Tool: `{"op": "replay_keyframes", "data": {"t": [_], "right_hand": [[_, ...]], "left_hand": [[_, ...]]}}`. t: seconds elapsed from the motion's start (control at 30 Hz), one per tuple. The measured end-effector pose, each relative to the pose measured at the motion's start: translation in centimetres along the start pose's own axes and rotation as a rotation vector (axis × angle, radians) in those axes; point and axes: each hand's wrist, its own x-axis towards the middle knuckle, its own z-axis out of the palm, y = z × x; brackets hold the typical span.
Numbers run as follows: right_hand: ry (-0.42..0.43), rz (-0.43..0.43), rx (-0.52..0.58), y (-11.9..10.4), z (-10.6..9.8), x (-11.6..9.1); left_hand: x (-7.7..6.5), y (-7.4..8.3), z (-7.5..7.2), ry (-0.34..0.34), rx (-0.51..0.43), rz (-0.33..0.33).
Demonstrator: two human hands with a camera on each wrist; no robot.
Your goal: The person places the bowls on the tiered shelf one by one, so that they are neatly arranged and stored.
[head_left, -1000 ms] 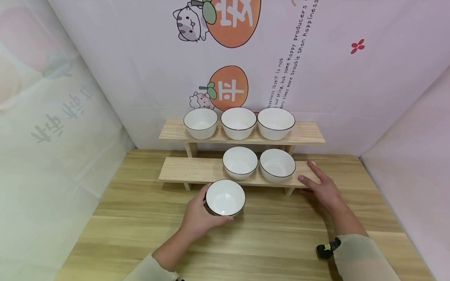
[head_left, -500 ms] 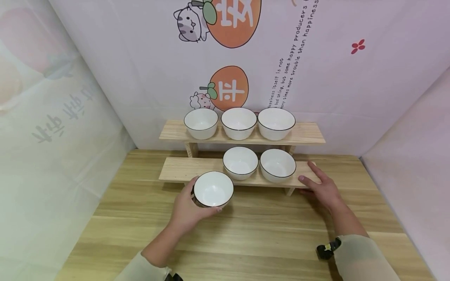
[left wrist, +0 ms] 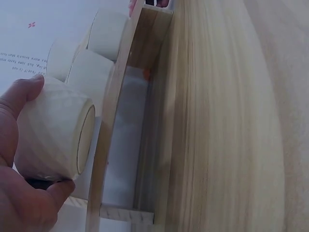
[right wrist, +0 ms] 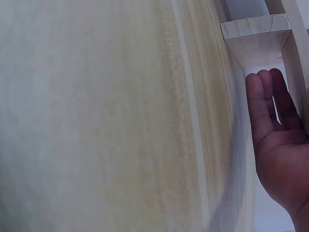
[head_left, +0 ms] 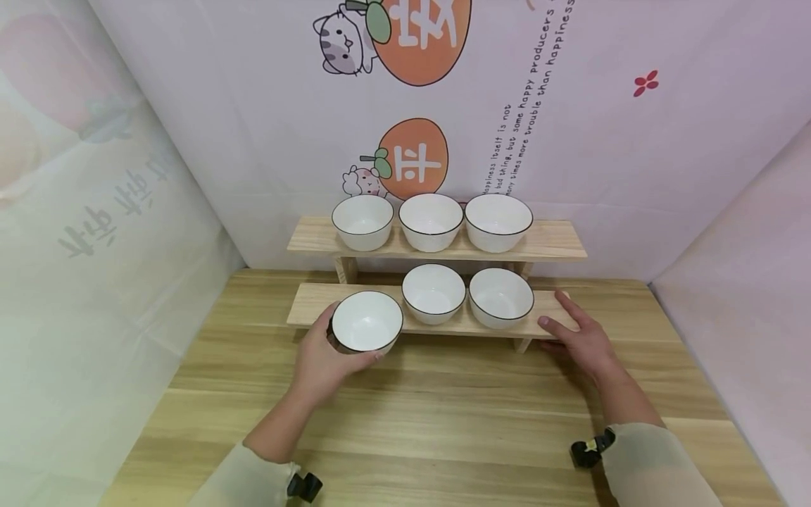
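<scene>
My left hand (head_left: 319,365) grips a white bowl (head_left: 367,322) with a dark rim, thumb at its near side and fingers at its left. The bowl is upright and overlaps the left part of the lower wooden shelf (head_left: 317,303) in the head view. In the left wrist view, the bowl's textured side (left wrist: 53,128) and base show beside the shelf edge. At the shelf's right end, my right hand (head_left: 586,345) holds the board, thumb and a finger on top. Three straight fingers (right wrist: 260,106) reach beneath it in the right wrist view.
Two matching bowls (head_left: 434,294) stand on the lower shelf, right of the held one. Three more bowls (head_left: 431,223) line the upper shelf (head_left: 557,239). The stand sits on a wooden table (head_left: 443,422), against a printed wall sheet (head_left: 253,127).
My left hand has carried the bowl leftward and away from me, from in front of the shelf to over its left part. My right hand stays at the shelf end.
</scene>
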Motion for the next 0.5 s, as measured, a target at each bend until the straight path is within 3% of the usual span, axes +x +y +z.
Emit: {"op": "replay_keyframes", "data": {"t": [0.27, 0.5], "right_hand": [[0.006, 0.007, -0.049, -0.1, 0.0, -0.1], [0.005, 0.013, -0.048, -0.3, -0.1, -0.2]], "left_hand": [[1.6, -0.1, 0.1, 0.026, -0.034, 0.030], [3.3, -0.2, 0.6, 0.047, -0.022, -0.004]]}}
